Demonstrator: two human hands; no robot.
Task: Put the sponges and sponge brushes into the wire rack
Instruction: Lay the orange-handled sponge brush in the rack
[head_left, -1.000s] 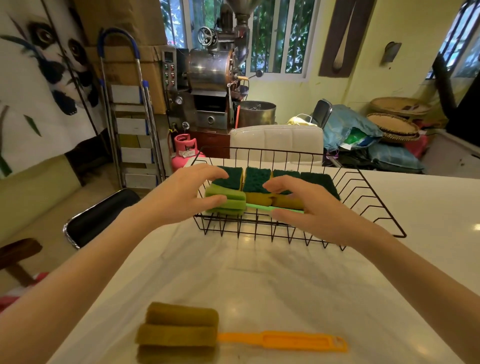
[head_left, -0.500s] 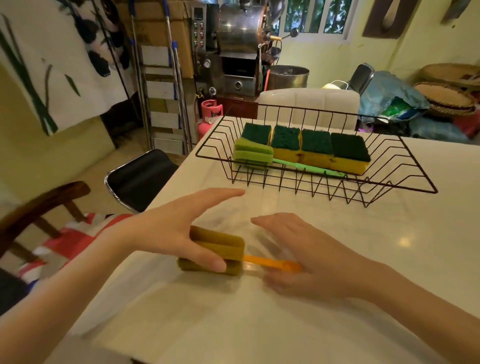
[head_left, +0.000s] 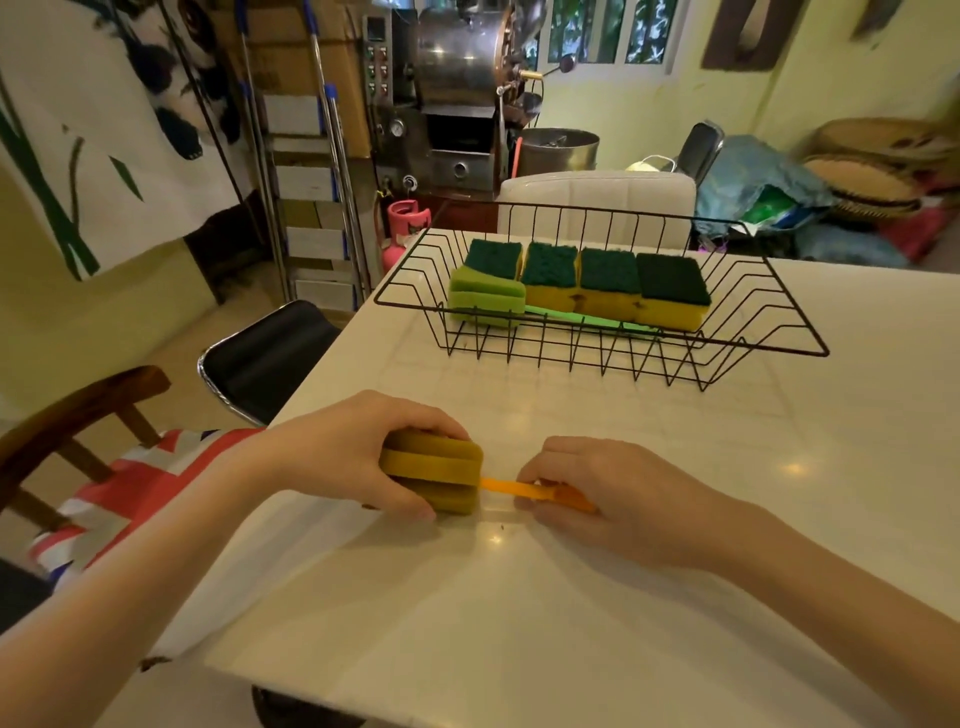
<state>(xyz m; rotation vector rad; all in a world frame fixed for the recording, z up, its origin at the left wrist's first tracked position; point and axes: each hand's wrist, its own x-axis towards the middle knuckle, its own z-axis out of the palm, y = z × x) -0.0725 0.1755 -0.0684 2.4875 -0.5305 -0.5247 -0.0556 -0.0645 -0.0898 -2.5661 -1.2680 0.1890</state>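
Observation:
An orange-handled sponge brush (head_left: 436, 475) with an olive-yellow sponge head lies on the white table near me. My left hand (head_left: 343, 454) grips its sponge head. My right hand (head_left: 608, 493) pinches the orange handle. Farther back stands the black wire rack (head_left: 748, 358). Inside it several yellow sponges with dark green tops (head_left: 608, 280) sit in a row. A green sponge brush (head_left: 485, 299) lies in front of them, with its handle pointing right.
The white table (head_left: 571, 623) runs left to an edge beside a black chair (head_left: 265, 358) and a wooden chair with a flag-patterned cushion (head_left: 130, 478). A white chair back (head_left: 597, 202) stands behind the rack. A metal machine and a ladder stand further back.
Both hands left the rack, where the green brush now lies, came back toward me, and closed on the orange sponge brush. The camera tilted down and left.

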